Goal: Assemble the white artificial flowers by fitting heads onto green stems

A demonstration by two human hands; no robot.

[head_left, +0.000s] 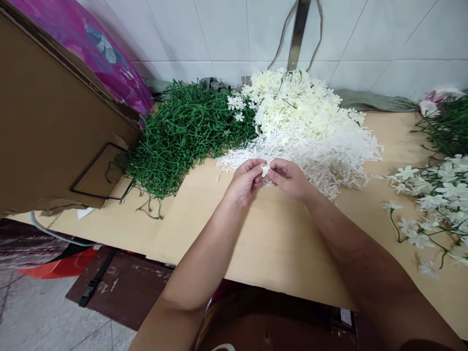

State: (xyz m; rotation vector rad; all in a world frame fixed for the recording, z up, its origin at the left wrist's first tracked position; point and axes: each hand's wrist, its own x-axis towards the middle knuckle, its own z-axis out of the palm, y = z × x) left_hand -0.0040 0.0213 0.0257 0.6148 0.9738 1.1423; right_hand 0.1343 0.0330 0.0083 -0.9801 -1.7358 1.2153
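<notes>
A small white artificial flower (pixel 265 170) is pinched between both hands over the near edge of the white pile. My left hand (pixel 247 180) is closed on its left side, thumb and fingertips together. From the right, my right hand (pixel 288 178) grips it with thumb and index finger. Just behind the hands lies a heap of thin white stamens (pixel 310 156), and beyond it a mound of loose cream-white petal pieces (pixel 300 105). Green plastic stems (pixel 183 131) are heaped to the left. Whether a stamen is inside the pinched flower is hidden by my fingers.
White flowers on green stems (pixel 438 195) lie at the right, with more green stems (pixel 448 126) behind them. A large cardboard box (pixel 54 112) with a black wire frame (pixel 98 170) stands at the left. Behind the cardboard-covered table (pixel 204 214) is a tiled wall (pixel 226 34).
</notes>
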